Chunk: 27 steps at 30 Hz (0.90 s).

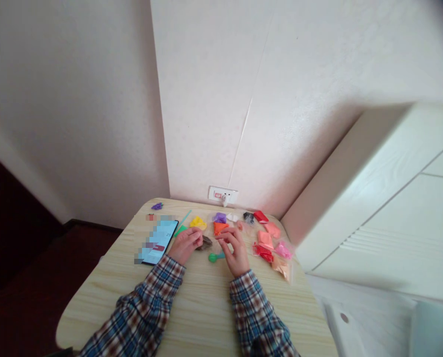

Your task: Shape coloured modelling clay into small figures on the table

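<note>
My left hand (186,244) is closed above the table, thumb and fingertips pressed together. Whatever it may hold is too small or hidden to make out. To its right, my right hand (234,250) has curved fingers, with a gap showing between thumb and forefinger; I see nothing in it. Between the hands lie a dark brown packet (205,243) and an orange packet (220,228), the orange one partly behind my right fingertips. A round green lump (213,258) with a bluish stick-like piece (220,256) lies just left of my right hand.
A phone (161,242) lies left on the wooden table (202,307), near a small purple clustered piece (157,206). Yellow (198,222), purple (219,217), red (263,252) and pink (283,250) packets lie around. Behind are a wall socket (223,194) with a plug; right, a white cabinet (385,213).
</note>
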Tool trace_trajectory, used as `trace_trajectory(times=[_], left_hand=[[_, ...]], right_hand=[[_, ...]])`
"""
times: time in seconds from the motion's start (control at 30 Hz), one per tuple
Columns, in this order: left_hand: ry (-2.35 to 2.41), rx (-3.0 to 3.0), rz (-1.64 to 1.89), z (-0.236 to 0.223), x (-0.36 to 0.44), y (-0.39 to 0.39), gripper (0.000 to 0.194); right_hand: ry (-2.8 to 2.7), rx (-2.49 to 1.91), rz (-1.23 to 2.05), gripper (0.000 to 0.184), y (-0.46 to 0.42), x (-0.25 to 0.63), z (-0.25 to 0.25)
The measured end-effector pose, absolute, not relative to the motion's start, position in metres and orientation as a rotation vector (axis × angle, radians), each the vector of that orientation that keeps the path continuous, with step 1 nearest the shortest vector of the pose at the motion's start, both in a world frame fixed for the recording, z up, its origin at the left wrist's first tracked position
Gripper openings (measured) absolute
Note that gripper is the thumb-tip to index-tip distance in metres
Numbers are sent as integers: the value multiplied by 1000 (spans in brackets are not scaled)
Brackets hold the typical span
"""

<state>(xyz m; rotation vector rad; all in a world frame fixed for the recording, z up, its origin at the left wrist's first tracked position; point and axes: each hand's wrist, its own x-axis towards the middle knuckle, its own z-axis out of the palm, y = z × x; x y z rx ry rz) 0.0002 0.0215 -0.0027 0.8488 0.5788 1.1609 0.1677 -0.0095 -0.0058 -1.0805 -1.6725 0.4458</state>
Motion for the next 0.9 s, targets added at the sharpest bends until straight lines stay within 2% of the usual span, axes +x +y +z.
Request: trace_trajectory(times=[0.9], left_hand=[[549,906,1146,-13,2,25,23]], right_hand=[[-1668,-1066,474,18,-8,167,-9]])
